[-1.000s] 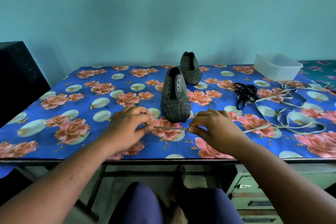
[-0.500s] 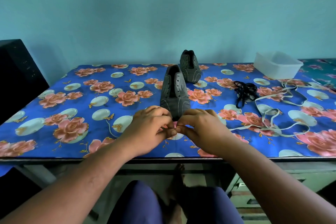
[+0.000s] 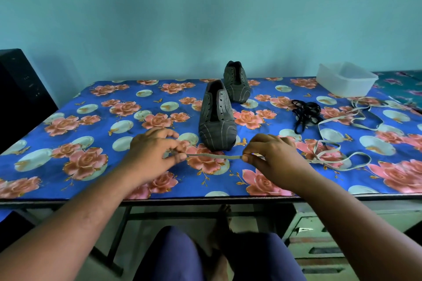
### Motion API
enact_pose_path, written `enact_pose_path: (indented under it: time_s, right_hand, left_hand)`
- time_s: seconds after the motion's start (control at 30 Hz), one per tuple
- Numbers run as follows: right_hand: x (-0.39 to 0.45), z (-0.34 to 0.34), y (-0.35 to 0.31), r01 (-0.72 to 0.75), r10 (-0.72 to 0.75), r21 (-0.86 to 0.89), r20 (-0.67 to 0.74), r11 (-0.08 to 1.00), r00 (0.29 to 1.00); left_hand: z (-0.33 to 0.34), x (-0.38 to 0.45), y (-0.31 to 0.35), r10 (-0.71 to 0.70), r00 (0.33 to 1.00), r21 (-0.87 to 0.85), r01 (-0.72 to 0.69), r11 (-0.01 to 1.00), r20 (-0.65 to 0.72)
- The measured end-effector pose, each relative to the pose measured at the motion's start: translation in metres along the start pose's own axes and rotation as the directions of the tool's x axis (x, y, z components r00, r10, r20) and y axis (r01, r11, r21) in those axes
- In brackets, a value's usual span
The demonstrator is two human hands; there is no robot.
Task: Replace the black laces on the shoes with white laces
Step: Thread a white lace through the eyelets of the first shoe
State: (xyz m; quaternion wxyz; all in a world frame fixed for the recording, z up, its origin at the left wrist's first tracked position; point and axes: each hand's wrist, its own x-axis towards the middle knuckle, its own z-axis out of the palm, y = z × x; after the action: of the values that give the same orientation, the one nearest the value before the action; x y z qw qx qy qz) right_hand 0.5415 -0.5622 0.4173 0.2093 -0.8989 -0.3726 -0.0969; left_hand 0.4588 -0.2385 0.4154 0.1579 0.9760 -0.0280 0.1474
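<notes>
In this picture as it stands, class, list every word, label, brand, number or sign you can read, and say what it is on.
None can be read. The near shoe, far shoe, plastic container and flowered tablecloth show only stripes, plain walls and pattern.

Just beyond my hands [image 3: 157,155] the near shoe [image 3: 217,118] blocks a straight reach forward. Left of my left hand the tablecloth [image 3: 68,121] lies open; right of my right hand [image 3: 274,157], looped white lace [image 3: 338,159] and black laces [image 3: 304,114] clutter the way.
</notes>
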Motion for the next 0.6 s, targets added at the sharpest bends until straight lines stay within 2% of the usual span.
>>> enact_pose_path:
  time_s: [0.07, 0.23, 0.33, 0.47, 0.6]
  right_hand:
    - [0.002, 0.003, -0.008, 0.013, -0.013, 0.028, -0.005, 1.000, 1.000]
    - [0.010, 0.006, -0.028, 0.084, -0.083, 0.102, -0.019, 0.991, 0.996]
    - [0.010, 0.006, -0.029, 0.103, -0.100, 0.136, -0.027, 0.985, 0.995]
    - [0.004, 0.005, -0.018, 0.099, -0.098, 0.130, -0.017, 0.987, 0.995]
    - [-0.006, -0.004, 0.009, 0.004, -0.003, 0.088, -0.008, 0.996, 1.000]
  left_hand:
    - [0.001, 0.003, 0.020, 0.037, 0.999, 0.030, -0.037, 0.999, -0.009]
    - [0.012, 0.005, 0.068, 0.192, 0.981, -0.103, -0.190, 0.976, 0.006]
    - [0.019, 0.008, 0.073, 0.213, 0.974, -0.157, -0.223, 0.962, -0.079]
    - [0.015, 0.006, 0.057, 0.202, 0.973, -0.119, -0.214, 0.969, -0.111]
    - [0.000, 0.000, 0.007, 0.061, 0.995, -0.141, -0.072, 0.987, -0.080]
